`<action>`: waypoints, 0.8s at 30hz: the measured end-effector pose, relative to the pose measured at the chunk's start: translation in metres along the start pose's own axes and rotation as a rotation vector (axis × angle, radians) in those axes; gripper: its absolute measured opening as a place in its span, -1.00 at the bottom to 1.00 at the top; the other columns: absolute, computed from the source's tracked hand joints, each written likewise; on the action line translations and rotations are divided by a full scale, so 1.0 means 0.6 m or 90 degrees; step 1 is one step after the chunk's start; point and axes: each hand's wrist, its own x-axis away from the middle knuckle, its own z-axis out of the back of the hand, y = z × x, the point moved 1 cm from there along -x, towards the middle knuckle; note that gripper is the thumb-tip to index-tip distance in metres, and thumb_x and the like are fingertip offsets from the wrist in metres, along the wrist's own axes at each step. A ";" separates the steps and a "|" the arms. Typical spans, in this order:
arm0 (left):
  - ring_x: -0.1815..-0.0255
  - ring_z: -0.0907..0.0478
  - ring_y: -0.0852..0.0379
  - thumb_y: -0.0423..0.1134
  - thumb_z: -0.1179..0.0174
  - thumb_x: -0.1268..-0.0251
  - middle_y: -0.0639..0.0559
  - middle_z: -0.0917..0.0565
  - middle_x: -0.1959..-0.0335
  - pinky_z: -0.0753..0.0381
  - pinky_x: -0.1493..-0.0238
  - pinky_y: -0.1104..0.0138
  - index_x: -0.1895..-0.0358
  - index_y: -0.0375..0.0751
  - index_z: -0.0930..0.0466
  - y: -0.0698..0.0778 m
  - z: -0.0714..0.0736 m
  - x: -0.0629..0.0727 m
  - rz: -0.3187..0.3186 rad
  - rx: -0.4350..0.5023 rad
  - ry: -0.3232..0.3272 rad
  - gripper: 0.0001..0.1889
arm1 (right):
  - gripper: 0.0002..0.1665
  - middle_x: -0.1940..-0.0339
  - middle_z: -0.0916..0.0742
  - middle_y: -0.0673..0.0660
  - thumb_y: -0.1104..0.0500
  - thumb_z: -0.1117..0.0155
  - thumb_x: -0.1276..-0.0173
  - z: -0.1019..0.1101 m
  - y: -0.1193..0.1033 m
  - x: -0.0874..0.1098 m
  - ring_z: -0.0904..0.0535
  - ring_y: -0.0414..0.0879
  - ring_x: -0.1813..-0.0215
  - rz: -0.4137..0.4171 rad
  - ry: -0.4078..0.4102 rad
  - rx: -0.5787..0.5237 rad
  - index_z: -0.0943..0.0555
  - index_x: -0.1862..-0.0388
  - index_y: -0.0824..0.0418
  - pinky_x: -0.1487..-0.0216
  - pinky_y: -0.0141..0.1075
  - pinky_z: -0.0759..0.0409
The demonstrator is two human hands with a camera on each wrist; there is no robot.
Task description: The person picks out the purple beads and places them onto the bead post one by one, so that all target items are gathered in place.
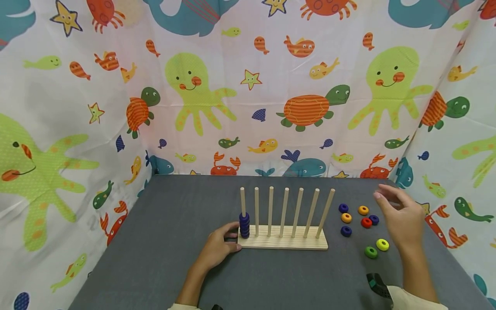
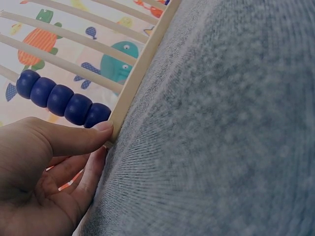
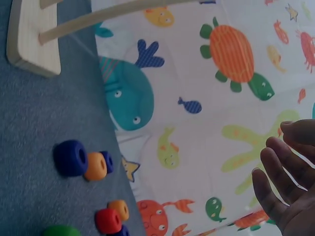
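Note:
A pale wooden peg rack (image 1: 284, 244) with a row of upright dowels stands on the grey table. Several dark blue beads (image 1: 244, 225) are stacked on its leftmost peg. My left hand (image 1: 217, 245) grips the left end of the base, the thumb (image 2: 93, 135) on its front edge. My right hand (image 1: 404, 217) is raised to the right of the loose beads, fingers loosely bent, and nothing shows in it. Nearest it lie a red bead (image 1: 366, 222), a blue bead (image 1: 374, 219) and an orange bead (image 1: 363, 210).
More loose beads lie right of the rack: two blue, one orange (image 1: 346, 218), a yellow bead (image 1: 382, 244) and a green bead (image 1: 370, 252). A curtain (image 1: 240, 150) printed with sea animals hangs behind and beside the table (image 1: 162, 258).

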 end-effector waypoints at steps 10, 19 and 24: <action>-0.28 -0.66 -0.11 -0.40 -0.45 -0.25 -0.16 -0.63 -0.39 -0.67 -0.23 -0.05 -0.49 -0.15 -0.50 -0.002 -0.001 0.001 -0.004 -0.005 0.000 -0.30 | -0.54 0.20 -0.62 -0.49 0.00 -0.33 -0.58 0.011 0.063 -0.004 -0.49 -0.62 0.11 -0.068 -0.044 0.075 -0.70 -0.30 0.22 0.11 -0.73 -0.41; -0.27 -0.67 -0.10 -0.39 -0.46 -0.23 -0.16 -0.64 -0.37 -0.67 -0.22 -0.05 -0.48 -0.15 -0.52 0.000 0.000 0.002 -0.003 -0.008 0.001 -0.30 | -0.33 -0.23 -0.72 0.35 -0.16 -0.17 -0.64 0.006 0.127 -0.006 -0.61 0.06 -0.19 -0.106 -0.198 0.157 -0.53 -0.49 0.25 -0.02 -0.10 -0.57; -0.28 -0.67 -0.11 -0.40 -0.45 -0.25 -0.16 -0.63 -0.38 -0.66 -0.23 -0.05 -0.49 -0.14 -0.51 0.001 0.000 0.002 -0.001 -0.017 0.002 -0.30 | -0.21 -0.35 -0.61 0.51 -0.19 -0.12 -0.66 0.005 0.156 -0.003 -0.48 0.49 -0.35 -0.132 -0.282 0.156 -0.39 -0.57 0.34 -0.18 0.45 -0.44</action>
